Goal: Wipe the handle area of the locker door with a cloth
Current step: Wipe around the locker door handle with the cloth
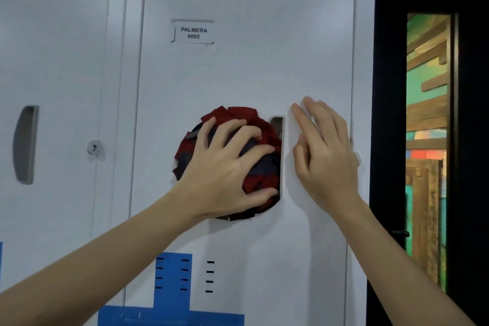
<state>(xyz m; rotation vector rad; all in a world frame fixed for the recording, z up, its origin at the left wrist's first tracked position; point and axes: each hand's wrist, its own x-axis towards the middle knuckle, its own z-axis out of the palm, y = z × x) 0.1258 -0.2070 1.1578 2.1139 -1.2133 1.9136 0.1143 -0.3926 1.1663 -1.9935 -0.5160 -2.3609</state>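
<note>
From the head camera, a bank of pale grey metal lockers fills most of the frame, and the locker door (246, 74) in the middle carries a small name label (193, 32) printed "PALMERA 0002" near its top. Low on that door sit a blue painted patch (173, 283) and short rows of dark vent slots (209, 276). The neighbouring locker (53, 87) to the left has its own recessed handle (25, 144) and a round key lock (93, 147). Right of the lockers is a dark frame, and through a narrow gap in it shows a wall of coloured wooden planks (426, 140). The cloth (260, 124), a bunched wad of dark red and navy fabric, is pressed flat against the central door, just left of and overlapping the recessed handle slot (277, 124), whose upper end shows above the fabric. The left hand (225, 167) lies over the cloth with its fingers (238, 132) spread and curled down onto the fabric, pinning it to the door; the thumb hooks along the cloth's lower edge. The right hand (324, 151) rests on the door just right of the handle slot, fingers straight and close together, holding nothing, apart from the cloth with the slot between them.
</note>
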